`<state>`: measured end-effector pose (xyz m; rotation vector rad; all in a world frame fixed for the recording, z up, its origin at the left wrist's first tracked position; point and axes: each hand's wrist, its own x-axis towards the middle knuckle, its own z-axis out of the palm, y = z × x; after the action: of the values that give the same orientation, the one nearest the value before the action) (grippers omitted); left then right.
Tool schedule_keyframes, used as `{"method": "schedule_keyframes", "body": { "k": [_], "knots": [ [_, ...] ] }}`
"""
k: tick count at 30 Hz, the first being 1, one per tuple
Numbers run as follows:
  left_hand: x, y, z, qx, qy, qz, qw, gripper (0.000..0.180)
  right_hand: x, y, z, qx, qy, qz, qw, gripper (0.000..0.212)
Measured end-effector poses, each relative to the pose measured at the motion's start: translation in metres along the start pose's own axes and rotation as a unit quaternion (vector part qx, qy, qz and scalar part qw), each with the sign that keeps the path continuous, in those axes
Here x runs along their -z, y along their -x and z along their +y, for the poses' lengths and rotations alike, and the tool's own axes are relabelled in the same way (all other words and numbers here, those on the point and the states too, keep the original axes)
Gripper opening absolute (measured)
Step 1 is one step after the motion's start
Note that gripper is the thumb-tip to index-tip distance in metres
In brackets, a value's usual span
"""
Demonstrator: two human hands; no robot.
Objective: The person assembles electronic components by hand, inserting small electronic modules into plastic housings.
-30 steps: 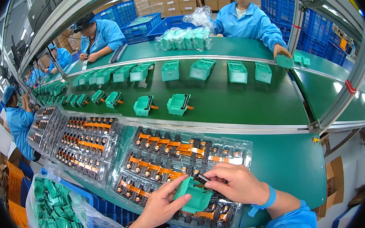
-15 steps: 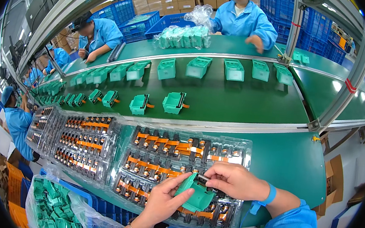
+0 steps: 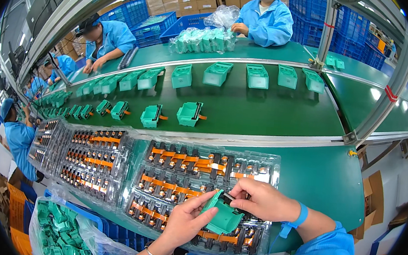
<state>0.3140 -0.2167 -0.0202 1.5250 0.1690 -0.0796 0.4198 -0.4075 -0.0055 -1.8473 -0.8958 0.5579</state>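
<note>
Green plastic housing (image 3: 225, 220), tilted and up in the air over the lower right of the near clear tray (image 3: 274, 168)! The left hand (image 3: 183, 223) has it by the left side, thumb across the near face, fingers parted just enough for that grip. Opposite, the right hand (image 3: 265, 201) pinches a black part (image 3: 227, 196) at the housing's upper edge, thumb and index nearly together; the fingertips hide much of it, so whether it is seated I cannot tell.

Edges now: the right hand crosses above the tray's right rim, and past that the green tabletop (image 3: 325, 182) runs wide to its right edge, plenty of room. Farther out, a pale metal rail (image 3: 241, 142) borders the conveyor belt (image 3: 263, 115), with broad green surface between two rows.

And the count: one housing, one black part in hand; three rows of orange ribbons (image 3: 172, 187) in the near tray. On the belt, five spaced housings (image 3: 257, 77) end the back row, two (image 3: 189, 114) the front, more bunched leftward. One blue crate (image 3: 96, 219), lower left, its green pieces (image 3: 61, 234) too jumbled to count.
</note>
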Motion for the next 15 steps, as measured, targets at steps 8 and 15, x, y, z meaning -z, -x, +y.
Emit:
{"method": "schedule_keyframes", "body": {
  "k": [8,15],
  "knots": [
    [0.000,-0.001,0.003,-0.065,-0.140,0.004,0.988,0.040,0.008,0.000,-0.006,-0.047,-0.024,-0.037,0.998,0.019],
    [-0.004,0.005,0.003,-0.009,-0.002,-0.002,1.000,0.049,0.005,-0.004,-0.006,-0.091,-0.052,-0.060,0.993,0.017]
  ]
}}
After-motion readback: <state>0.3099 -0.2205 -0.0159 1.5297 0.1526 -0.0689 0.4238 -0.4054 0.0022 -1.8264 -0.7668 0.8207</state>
